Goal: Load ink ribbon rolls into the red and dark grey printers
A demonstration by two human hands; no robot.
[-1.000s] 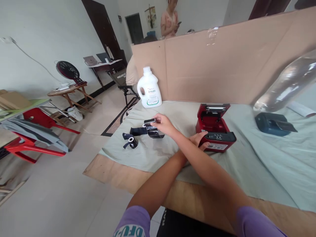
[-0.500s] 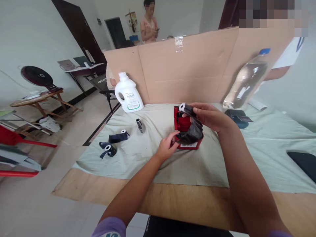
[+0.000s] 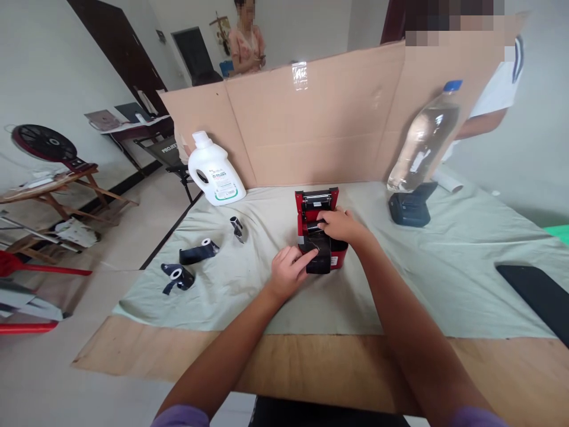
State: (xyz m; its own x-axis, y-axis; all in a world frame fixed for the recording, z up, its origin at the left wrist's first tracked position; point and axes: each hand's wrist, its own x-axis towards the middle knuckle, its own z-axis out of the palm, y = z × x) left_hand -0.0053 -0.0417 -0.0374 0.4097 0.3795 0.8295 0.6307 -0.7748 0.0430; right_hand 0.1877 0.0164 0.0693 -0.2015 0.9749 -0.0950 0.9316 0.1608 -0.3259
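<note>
A small red and black machine (image 3: 338,249) stands on the cloth with its lid raised. Black film (image 3: 318,256) drapes over its near side. My left hand (image 3: 290,271) touches the film with its index finger stretched out, the other fingers curled. My right hand (image 3: 341,226) reaches into the machine, its fingers closed on the dark roll (image 3: 315,226) there. To the left lie two dark ribbon rolls with white cores, one farther (image 3: 199,254) and one nearer (image 3: 178,279), and a small black and silver roll (image 3: 237,229).
A white jug (image 3: 217,172) and a clear bottle (image 3: 424,145) stand before a cardboard screen (image 3: 311,130). A dark device (image 3: 411,207), a paper roll (image 3: 448,179) and a black phone (image 3: 536,293) lie on the right. Two people are beyond the screen.
My right hand has lowered the roll into the machine, and the film now hangs over the near side. My left hand has stretched its index finger onto the film. The view has shifted right.
</note>
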